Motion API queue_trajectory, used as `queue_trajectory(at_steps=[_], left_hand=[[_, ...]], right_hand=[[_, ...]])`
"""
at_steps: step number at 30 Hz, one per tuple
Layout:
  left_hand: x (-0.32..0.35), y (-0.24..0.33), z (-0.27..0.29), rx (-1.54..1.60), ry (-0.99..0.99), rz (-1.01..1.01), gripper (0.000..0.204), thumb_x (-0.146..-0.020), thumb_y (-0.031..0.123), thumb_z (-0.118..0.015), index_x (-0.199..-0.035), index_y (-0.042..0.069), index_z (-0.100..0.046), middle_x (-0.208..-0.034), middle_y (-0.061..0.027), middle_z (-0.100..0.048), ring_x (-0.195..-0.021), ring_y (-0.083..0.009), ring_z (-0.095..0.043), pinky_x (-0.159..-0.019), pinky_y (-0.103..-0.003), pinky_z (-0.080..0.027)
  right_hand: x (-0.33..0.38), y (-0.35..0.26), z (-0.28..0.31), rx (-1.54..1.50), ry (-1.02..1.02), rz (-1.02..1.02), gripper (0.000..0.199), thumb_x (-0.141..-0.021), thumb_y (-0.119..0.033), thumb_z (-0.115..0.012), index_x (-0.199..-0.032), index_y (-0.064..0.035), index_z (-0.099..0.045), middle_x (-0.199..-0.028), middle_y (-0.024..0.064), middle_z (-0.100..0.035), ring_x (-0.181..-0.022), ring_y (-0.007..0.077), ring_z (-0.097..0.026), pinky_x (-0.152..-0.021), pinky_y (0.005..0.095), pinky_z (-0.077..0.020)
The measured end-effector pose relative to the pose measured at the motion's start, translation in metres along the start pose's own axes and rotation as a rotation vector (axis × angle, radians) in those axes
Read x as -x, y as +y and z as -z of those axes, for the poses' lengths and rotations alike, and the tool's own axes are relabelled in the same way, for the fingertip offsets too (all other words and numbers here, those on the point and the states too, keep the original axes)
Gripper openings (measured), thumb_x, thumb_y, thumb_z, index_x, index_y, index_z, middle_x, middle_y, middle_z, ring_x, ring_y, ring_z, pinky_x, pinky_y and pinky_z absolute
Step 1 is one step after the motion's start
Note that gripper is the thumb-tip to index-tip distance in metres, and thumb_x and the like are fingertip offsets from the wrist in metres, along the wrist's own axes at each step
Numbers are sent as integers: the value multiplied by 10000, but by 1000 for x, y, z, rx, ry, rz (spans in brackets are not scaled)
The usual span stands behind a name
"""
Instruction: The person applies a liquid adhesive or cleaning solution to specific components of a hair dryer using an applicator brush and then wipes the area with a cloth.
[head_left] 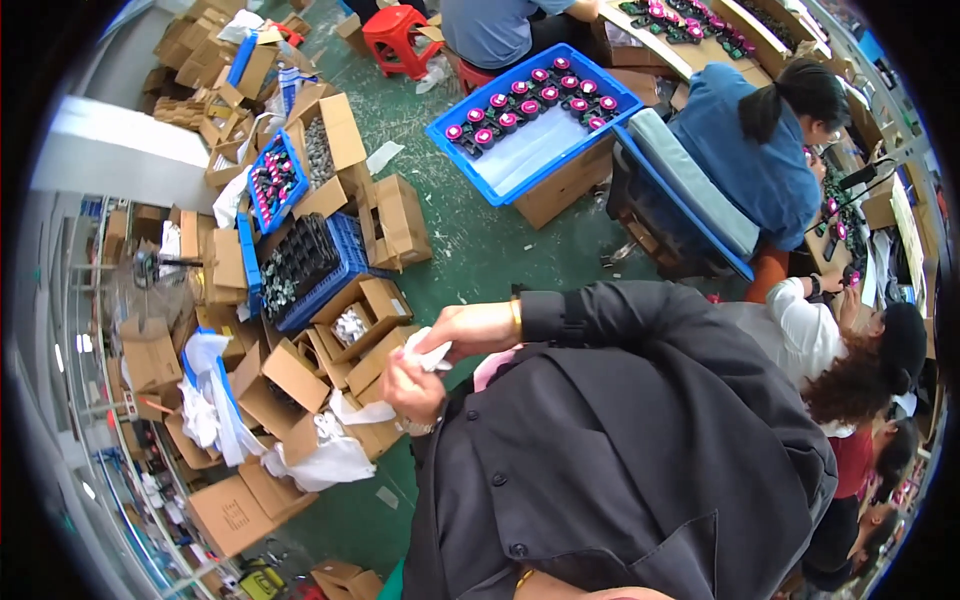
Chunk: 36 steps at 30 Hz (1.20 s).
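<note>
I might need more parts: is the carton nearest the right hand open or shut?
Open: the carton has its flaps parted, and white pieces show inside.

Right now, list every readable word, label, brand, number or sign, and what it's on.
No text reads clearly.
Brown box, lower left: dark printed marks, too blurred to read.
White label on an open box: too small to read.
Pink discs in the blue tray: pale marks, too small to read.
White piece between the left hand and right hand: no lettering visible.
</note>
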<state>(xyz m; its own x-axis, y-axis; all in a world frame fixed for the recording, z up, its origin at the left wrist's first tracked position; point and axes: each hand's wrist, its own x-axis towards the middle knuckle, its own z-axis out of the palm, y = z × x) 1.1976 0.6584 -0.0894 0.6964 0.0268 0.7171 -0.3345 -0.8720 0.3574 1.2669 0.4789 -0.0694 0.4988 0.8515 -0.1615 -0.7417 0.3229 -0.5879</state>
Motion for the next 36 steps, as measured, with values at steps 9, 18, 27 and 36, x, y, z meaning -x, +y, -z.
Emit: queue_trajectory(at_steps=[9,18,27,36], left_hand=[[-98,-154,-63,-143,94,375,301,-1055,174,-538,-1082,-95,-671,-863,-292,-693,-810,-491,-662,-731,-505,-529],[-283,-272,-203,179,-447,126,258,-1071,152,-562,-1138,-76,-661,-1017,-288,-687,-906,-451,-654,-816,-483,-521],[-382,-320,-325,344,-791,-103,216,-1011,74,-615,-1174,-56,-669,-1087,-205,-659,-1015,-362,-655,-889,-406,-517],[-361,-357,-376,282,-1077,147,279,-998,56,-649,-1272,15,-680,-933,-91,-640,-883,-204,-631,-857,-358,-513]], right_hand=[[-176,-110,51,33,-87,-92,211,-947,-136,-773,-1107,2,-765,-1027,38,-769,-917,128,-722,-838,299,-589],[-293,-213,170,-125,326,175,214,-918,-179,-806,-1088,-53,-774,-987,60,-777,-829,150,-726,-728,273,-577],[-252,-183,447,-62,1725,351,362,-859,-269,-864,-1111,-35,-751,-954,75,-755,-755,144,-681,-679,294,-562],[-202,-180,615,478,2301,70,617,-766,-294,-912,-1267,-34,-663,-1146,158,-707,-1042,336,-686,-940,429,-558]])
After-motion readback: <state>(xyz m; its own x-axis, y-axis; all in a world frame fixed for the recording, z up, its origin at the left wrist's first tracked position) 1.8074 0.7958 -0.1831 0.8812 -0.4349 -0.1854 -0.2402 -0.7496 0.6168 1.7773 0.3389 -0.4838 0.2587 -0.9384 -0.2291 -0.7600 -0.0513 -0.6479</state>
